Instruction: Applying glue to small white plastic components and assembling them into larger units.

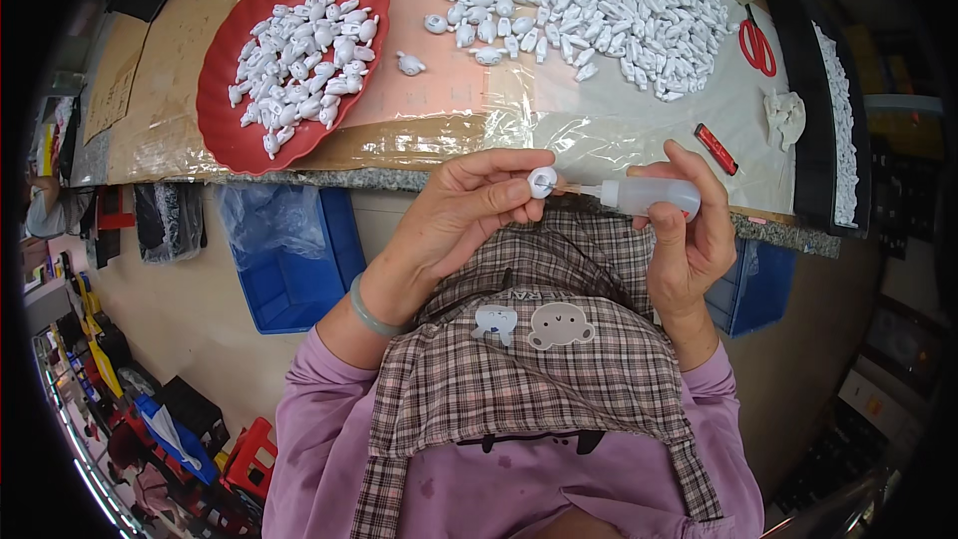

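Observation:
Between the thumb and fingers of my left hand (469,202) is a small white plastic figure piece (542,183), its hollow side turned toward the right. My right hand (691,240) grips a translucent squeeze bottle (649,197) lying sideways. The bottle's thin nozzle (581,189) points left and reaches the opening of the piece; whether it touches inside cannot be made out. Both hands are in front of the table's near edge, above my checked apron. A scalloped red plate (215,100) heaped with small white figures (299,65) stands at the left.
A wide pile of white pieces (639,15) covers the back right of the table, with one loose figure (409,63) near the plate. Red scissors (757,45), a red-and-black small tool (716,149) and crumpled white tissue (785,118) lie right. Blue bins (344,240) stand below the table.

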